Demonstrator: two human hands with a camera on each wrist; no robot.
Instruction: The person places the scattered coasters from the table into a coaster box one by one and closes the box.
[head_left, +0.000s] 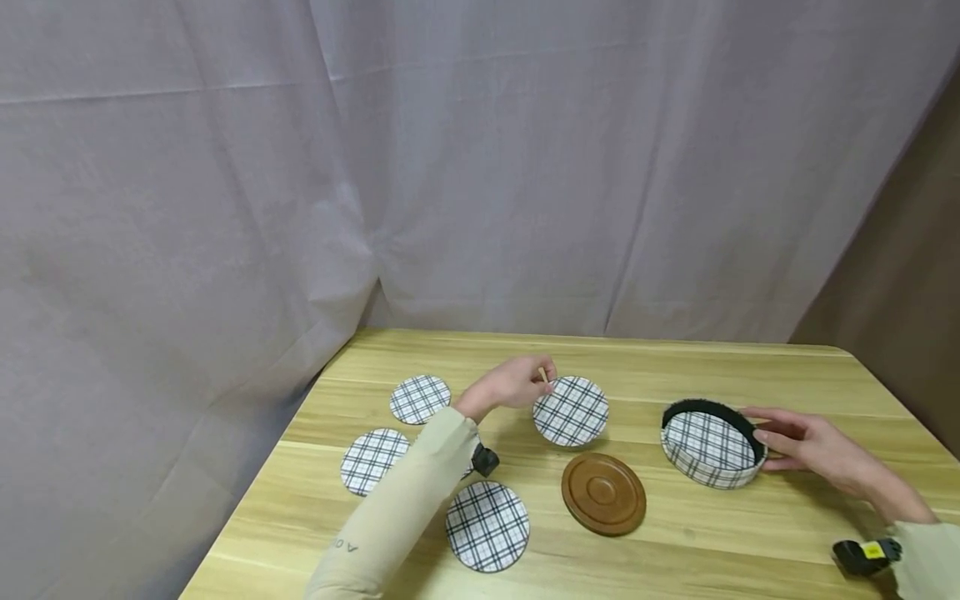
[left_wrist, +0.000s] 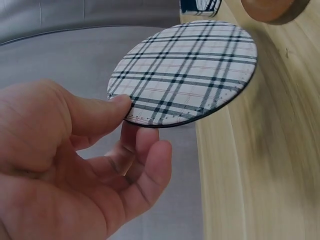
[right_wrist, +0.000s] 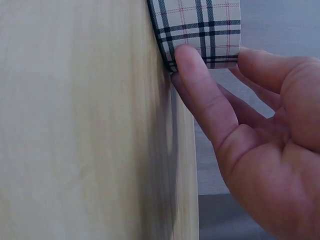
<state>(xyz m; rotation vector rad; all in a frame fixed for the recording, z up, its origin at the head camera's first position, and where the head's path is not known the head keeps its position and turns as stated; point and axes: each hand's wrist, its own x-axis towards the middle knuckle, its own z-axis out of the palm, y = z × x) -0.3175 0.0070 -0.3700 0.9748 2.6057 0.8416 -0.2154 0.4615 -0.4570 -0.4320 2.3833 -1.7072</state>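
My left hand (head_left: pixel 517 382) pinches the near edge of a round plaid coaster (head_left: pixel 572 412) between thumb and fingers. In the left wrist view, the coaster (left_wrist: pixel 185 75) is tilted and held above the table, black edging along its rim. To the right, my right hand (head_left: pixel 806 442) grips the side of a round plaid coaster holder (head_left: pixel 708 477), low-walled with a black lining. A plaid disc (head_left: pixel 708 437) lies inside it. The right wrist view shows fingers against the holder's outer wall (right_wrist: pixel 200 25) and the thumb at its edge.
On the wooden table (head_left: pixel 712 575), a brown round wooden disc with a ringed groove (head_left: pixel 603 494) lies between the hands. More plaid coasters lie at left: one at the back (head_left: pixel 420 399), one at far left (head_left: pixel 372 461), one in front (head_left: pixel 487 527), another partly under the left forearm. A grey curtain (head_left: pixel 480 167) hangs behind.
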